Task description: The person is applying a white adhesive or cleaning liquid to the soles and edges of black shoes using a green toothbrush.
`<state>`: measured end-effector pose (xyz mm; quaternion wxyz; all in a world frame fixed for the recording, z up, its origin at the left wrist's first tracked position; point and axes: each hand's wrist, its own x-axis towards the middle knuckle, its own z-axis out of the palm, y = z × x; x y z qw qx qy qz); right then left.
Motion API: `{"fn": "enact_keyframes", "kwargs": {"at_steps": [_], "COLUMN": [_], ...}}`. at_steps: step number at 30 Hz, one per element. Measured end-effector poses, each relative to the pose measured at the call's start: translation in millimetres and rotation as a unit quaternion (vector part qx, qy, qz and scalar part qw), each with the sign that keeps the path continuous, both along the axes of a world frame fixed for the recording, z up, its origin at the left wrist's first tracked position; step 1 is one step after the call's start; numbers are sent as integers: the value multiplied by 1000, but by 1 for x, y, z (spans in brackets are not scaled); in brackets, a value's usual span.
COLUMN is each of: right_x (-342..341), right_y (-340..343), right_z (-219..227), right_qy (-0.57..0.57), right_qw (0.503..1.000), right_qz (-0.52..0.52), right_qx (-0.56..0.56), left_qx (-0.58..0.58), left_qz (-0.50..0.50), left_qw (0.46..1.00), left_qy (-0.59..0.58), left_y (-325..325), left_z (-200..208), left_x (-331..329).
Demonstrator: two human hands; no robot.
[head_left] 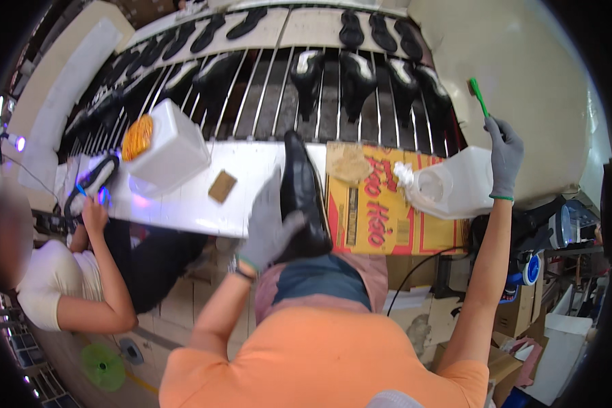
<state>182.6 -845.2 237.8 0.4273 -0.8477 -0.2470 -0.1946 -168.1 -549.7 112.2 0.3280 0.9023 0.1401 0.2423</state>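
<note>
A grey-gloved left hand of mine (268, 228) is wrapped round the lower part of a black leather shoe (300, 178), which stands tilted at the edge of the white worktop (234, 153). My thumb lies across the shoe's near end. Out to the right, my right hand (505, 158), also gloved in grey, is raised and closed on a green toothbrush-like brush (480, 97), its bristle end pointing up and left. Below that hand a white plastic container (466, 180) lies with its opening facing left. Printed yellow cardboard (387, 224) covers the worktop right of the shoe.
Behind the worktop, a roller conveyor (268, 88) carries several black shoes (355, 78); more soles (350, 28) lie beyond. A white box-like container (166, 153) with an orange sponge (138, 137) and a brown pad (222, 186) stand left. A co-worker's hand (94, 216) holds a blue-handled brush at a shoe.
</note>
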Motion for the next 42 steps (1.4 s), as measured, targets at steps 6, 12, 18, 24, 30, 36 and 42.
{"fn": "enact_keyframes", "kwargs": {"at_steps": [6, 12, 18, 24, 30, 36, 42], "right_x": [69, 64, 60, 60, 61, 66, 67], "right_y": [-23, -22, -28, -26, -27, -30, -31], "right_z": [-33, -50, -48, -50, -49, -54, -56], "right_qy": [15, 47, 43, 49, 37, 43, 42], "right_qw": [992, 996, 995, 996, 995, 996, 995], "right_qz": [-121, -71, -75, -74, -90, -81, -86], "right_qx": [36, 38, 48, 7, -7, -13, -5], "left_qx": [176, 108, -253, -224, -553, -418, -26], "left_qz": [-20, 12, 70, 215, 231, 189, 338], "left_qw": [956, 982, 965, 949, 779, 825, 931], "left_qy": [235, 158, 23, -47, -186, -330, -134], "left_y": [-49, -32, 32, 60, 55, 105, 205], "left_z": [-5, 7, 29, 8, 31, 46, -10], "left_x": [-31, -21, -41, -39, -35, 36, 157]}}
